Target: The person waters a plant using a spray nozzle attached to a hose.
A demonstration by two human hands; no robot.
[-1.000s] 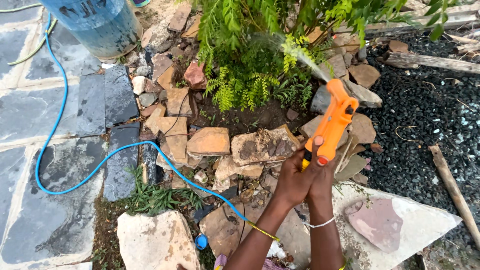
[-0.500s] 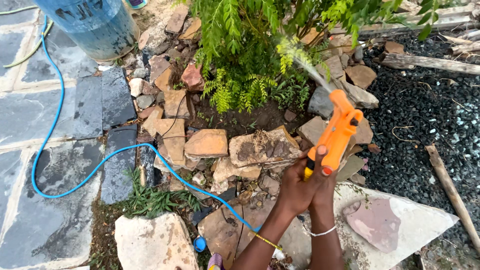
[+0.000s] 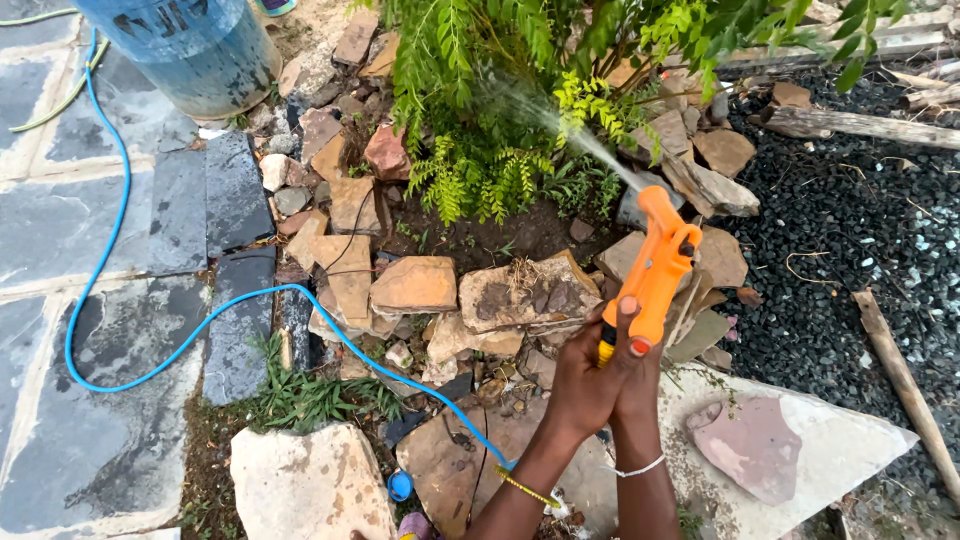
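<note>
Orange plastic hose spray gun (image 3: pixel 655 262), aimed at the green leafy shrub (image 3: pixel 500 110), sits clasped between left hand (image 3: pixel 585 375) and right hand (image 3: pixel 635 375); overspray could likely wash soil from the rock-edged bed.

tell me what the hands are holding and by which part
Both hands, left hand and right hand, hold the orange spray nozzle by its lower handle end, where the blue hose joins it.
</note>
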